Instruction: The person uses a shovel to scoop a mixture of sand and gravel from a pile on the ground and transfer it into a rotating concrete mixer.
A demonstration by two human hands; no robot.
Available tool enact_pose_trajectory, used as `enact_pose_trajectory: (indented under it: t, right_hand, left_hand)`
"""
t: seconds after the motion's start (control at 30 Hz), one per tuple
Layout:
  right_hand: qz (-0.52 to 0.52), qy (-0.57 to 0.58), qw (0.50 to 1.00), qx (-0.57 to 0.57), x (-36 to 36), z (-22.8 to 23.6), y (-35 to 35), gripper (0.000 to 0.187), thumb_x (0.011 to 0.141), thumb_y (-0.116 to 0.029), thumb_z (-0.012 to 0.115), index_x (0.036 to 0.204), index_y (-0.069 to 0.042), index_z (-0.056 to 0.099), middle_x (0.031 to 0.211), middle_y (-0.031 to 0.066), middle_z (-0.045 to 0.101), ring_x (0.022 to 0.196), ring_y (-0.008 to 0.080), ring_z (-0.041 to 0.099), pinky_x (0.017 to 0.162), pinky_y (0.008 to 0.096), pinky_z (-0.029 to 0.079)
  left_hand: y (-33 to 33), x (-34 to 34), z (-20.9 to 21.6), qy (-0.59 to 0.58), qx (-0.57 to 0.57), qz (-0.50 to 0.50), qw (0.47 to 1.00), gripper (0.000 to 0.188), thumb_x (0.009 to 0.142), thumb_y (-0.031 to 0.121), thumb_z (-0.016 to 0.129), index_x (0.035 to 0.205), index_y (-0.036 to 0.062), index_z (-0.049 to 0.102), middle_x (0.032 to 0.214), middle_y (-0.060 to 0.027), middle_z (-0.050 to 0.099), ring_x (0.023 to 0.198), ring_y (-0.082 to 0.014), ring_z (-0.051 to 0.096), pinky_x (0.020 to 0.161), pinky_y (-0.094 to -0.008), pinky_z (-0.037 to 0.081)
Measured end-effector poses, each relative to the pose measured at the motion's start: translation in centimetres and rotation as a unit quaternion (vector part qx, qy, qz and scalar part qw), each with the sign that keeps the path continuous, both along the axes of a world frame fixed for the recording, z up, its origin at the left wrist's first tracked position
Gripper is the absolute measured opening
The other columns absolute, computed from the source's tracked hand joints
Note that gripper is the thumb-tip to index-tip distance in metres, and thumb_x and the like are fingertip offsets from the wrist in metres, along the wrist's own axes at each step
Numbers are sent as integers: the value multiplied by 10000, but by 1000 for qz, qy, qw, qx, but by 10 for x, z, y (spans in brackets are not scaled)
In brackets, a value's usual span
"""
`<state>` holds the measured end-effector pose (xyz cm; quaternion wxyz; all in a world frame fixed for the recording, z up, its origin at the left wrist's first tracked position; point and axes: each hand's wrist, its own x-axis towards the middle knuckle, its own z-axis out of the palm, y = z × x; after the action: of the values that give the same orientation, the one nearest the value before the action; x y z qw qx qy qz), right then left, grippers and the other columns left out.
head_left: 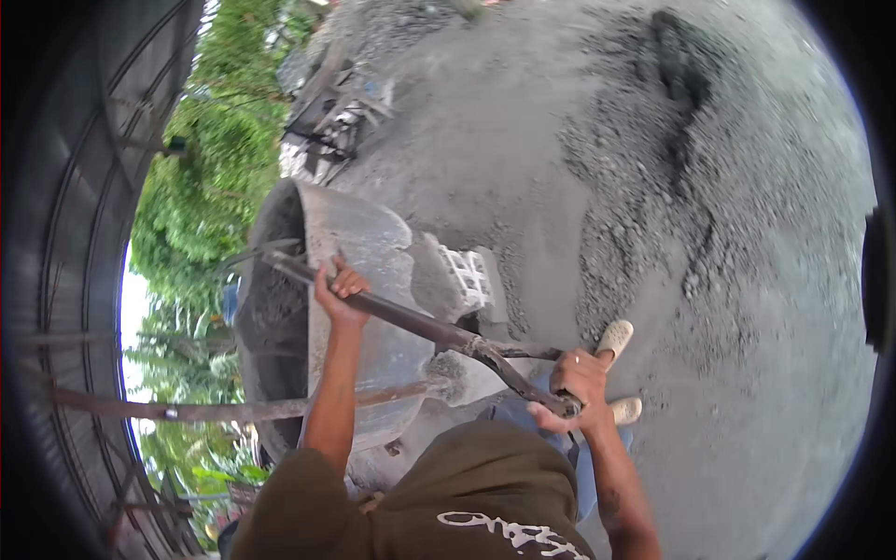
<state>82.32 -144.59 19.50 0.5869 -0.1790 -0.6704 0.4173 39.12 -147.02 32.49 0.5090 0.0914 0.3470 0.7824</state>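
Observation:
A long-handled shovel (411, 319) slants across the middle, its blade end at the mouth of a large grey mixer drum (364, 252). My left hand (341, 287) is closed round the shaft near the blade end, beside the drum's rim. At the other end, my right hand (577, 381) is wrapped round the forked grip, close to my body. The blade shows only in part, edge-on, so I cannot tell whether it carries any material. Inside, the drum's wall is dark and crusted grey.
A rusty bar (224, 411) crosses before the drum. Beside the drum lies a pale, openwork block-like object (469, 278). Loose grey sand or gravel (644, 187) is heaped on the ground to the right. Scrap pieces (336, 121) lie beyond the drum, near green plants (215, 140).

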Motion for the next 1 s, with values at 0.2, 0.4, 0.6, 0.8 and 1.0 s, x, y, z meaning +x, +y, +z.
enact_pose_trajectory:
  t: [0.2,0.4,0.6,0.8,1.0]
  right_hand:
    - [-53,91,887,-450,83,-104,-116,364,789,-299,741,658,-61,497,587,54,549,524,153,530,505,303,433]
    - [-329,237,649,-644,148,-219,-313,332,885,-241,718,764,-67,462,528,56,487,380,161,484,369,305,411]
    - [-549,150,413,-711,186,-213,-524,330,950,-267,631,755,-79,442,491,23,423,342,141,441,328,274,365]
    - [-630,24,288,-721,171,-188,-617,340,1000,-319,556,754,-107,455,509,-14,366,341,95,353,324,252,293]
    - [-652,179,280,-681,122,-291,-455,353,991,-337,569,743,-130,425,502,-28,352,348,74,341,335,235,295]
  left_hand:
    - [36,98,-80,69,-130,-87,985,152,945,252,584,970,131,672,599,74,426,507,-61,432,523,-264,421]
    - [32,275,-367,71,-453,-244,854,272,784,100,713,963,227,552,611,75,414,519,-97,443,561,-310,439]
    - [-182,437,-599,-14,-640,-408,651,191,815,113,686,963,158,574,648,5,460,546,-166,494,570,-404,499]
    - [-322,514,-660,-123,-713,-468,508,125,807,116,676,878,144,577,677,-6,494,602,-185,535,589,-439,509]
    - [-209,462,-771,88,-642,-428,630,79,740,80,620,737,47,548,633,-86,531,493,-224,544,424,-408,476]
